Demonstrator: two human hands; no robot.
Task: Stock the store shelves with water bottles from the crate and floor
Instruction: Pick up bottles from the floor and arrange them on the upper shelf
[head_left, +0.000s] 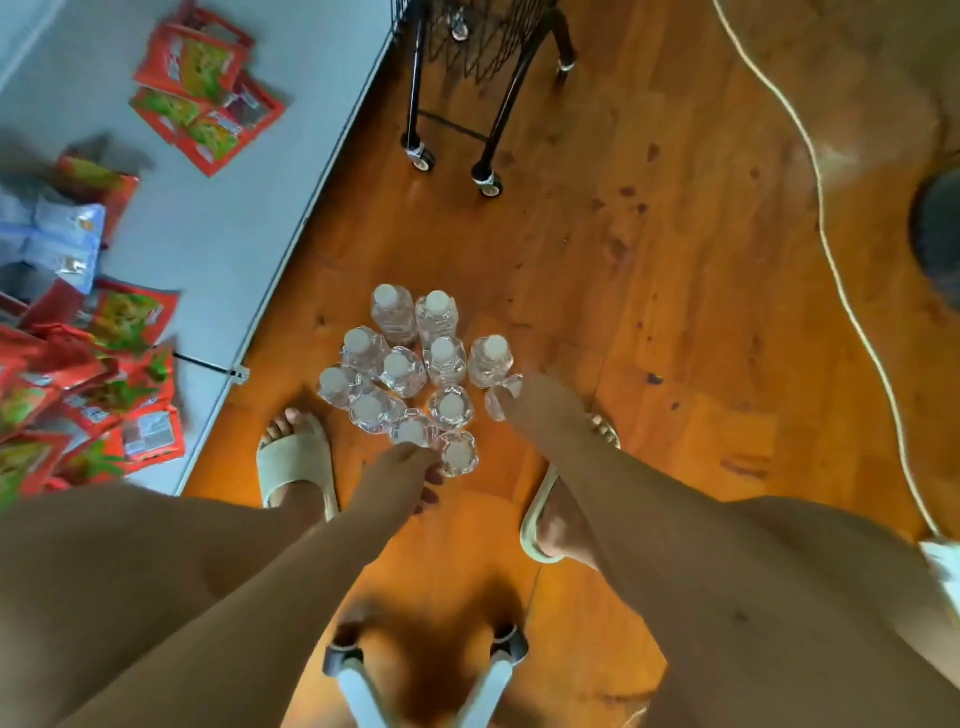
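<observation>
- Eleven or so water bottles (397, 366) stand upright in a tight cluster on the wooden floor (623, 260), white caps up; their clear bodies run together, so the count is unsure.
- The wire cart (414, 93) is cut off by the top edge, and the snack packets (202, 88) on the grey shelf (234, 208) are blurred.
- The right grip (527, 397) is smeared by motion; it appears clamped on a clear bottle (497, 402) at the cluster's right edge, only partly seen past the fingers.
- The left grip (400, 475) sits at the cluster's near edge, touching or just short of a capped bottle (413, 431); I cannot tell whether its curled fingers hold anything.
</observation>
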